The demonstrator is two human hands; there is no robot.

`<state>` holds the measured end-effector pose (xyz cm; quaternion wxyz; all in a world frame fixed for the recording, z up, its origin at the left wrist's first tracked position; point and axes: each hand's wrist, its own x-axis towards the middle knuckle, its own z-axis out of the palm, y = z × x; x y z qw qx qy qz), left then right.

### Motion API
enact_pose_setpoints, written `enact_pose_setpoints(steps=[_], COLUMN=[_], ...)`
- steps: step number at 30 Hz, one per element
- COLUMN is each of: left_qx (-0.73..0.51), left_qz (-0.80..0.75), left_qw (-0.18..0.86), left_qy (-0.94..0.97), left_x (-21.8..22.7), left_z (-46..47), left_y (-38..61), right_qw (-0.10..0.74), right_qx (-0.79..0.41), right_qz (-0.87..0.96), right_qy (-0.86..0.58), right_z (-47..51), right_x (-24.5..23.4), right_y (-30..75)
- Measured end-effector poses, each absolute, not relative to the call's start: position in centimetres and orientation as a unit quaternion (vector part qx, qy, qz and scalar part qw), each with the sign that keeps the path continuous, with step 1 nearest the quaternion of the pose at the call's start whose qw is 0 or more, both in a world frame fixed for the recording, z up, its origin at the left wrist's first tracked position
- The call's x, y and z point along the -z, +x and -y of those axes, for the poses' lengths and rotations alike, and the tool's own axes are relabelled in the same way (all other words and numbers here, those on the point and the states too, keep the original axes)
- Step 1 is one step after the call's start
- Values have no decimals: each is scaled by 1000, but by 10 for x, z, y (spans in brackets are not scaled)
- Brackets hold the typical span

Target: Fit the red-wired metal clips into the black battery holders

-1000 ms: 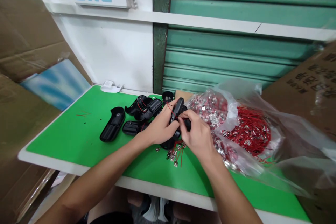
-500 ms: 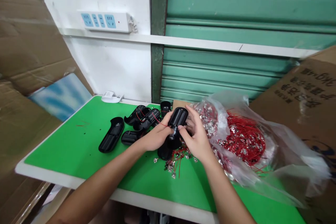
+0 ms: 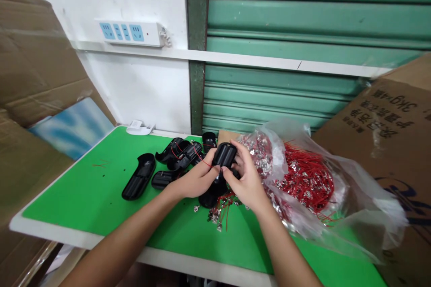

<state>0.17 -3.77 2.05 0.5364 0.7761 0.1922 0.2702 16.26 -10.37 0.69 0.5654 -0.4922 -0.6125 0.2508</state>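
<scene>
Between both hands is a black plastic housing [image 3: 225,154], held up over the green tabletop. My left hand [image 3: 198,178] grips its left side, thumb laid across the lower part. My right hand [image 3: 245,177] wraps round the right side, and its thumb tip meets the left thumb. A thin red wire [image 3: 201,158] runs from near the left fingers toward the other housings. Below the hands lie another black shell [image 3: 208,199] and a small heap of metal contacts with red wires [image 3: 218,213]. What the fingers cover on the housing is hidden.
Several black housings [image 3: 175,157] lie left of the hands, one black shell [image 3: 139,176] apart. A clear plastic bag [image 3: 357,228] of red-wired contacts [image 3: 306,179] lies at right. Cardboard boxes [image 3: 380,116] flank the green table [image 3: 77,193]. A power strip [image 3: 129,32] is on the wall.
The view has shifted slightly. The housing's top has tipped a little in the hands, and the thumbs have come together on its lower part. Both hands keep their hold.
</scene>
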Motion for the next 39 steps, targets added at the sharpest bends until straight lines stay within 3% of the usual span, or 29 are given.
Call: enact_pose_setpoints(steps=[23,32,39], left_qx=[-311,-287,-267], left_qz=[-178,-215,-198], left_qw=[477,666,652], left_qy=[802,655,681], left_x=[-14,-11,-11], left_z=[37,32,35], left_y=[5,8,5], right_qw=[578,576,593], right_qx=[-222,-296,-299], right_qz=[597,600,583], right_qy=[-510,-470,-468], right_z=[102,103,97], right_x=[4,-10,-6], right_y=[147,161,168])
